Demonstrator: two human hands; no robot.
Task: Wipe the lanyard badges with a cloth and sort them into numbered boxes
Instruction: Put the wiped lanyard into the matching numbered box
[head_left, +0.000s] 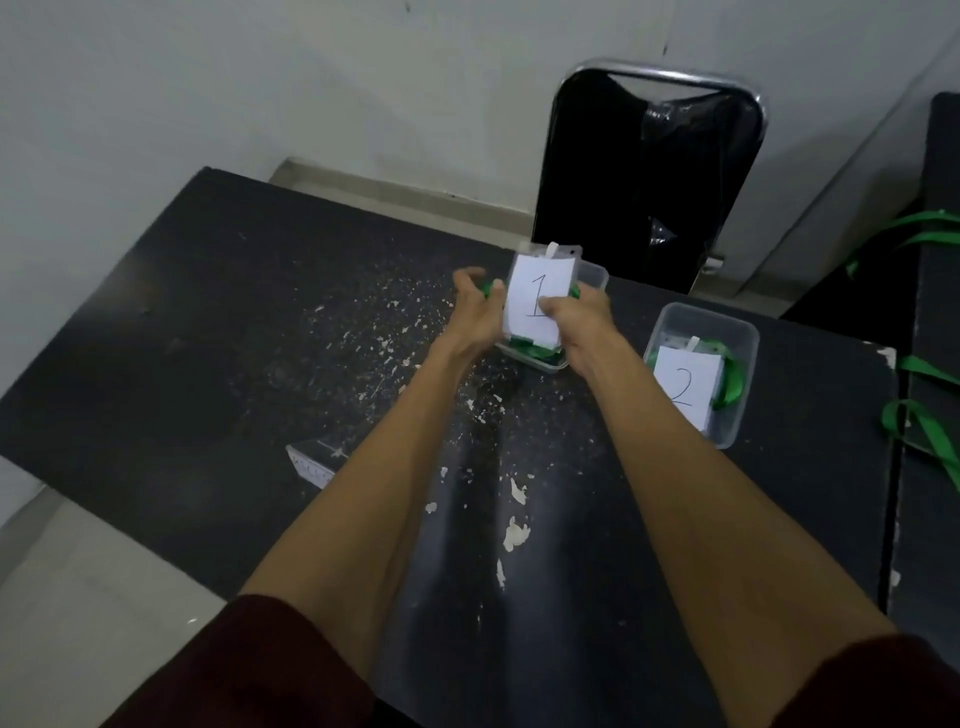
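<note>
Badge marked 1 (540, 291), white paper in a glossy clear sleeve, stands upright over the far clear plastic box (594, 275). The right hand (574, 322) pinches its lower edge, thumb on the front. The blurred left hand (475, 306) curls round the green ribbon lanyard (488, 288). To the right, a second box (744, 332) sits on the scuffed, paint-flecked black table (208, 312).
</note>
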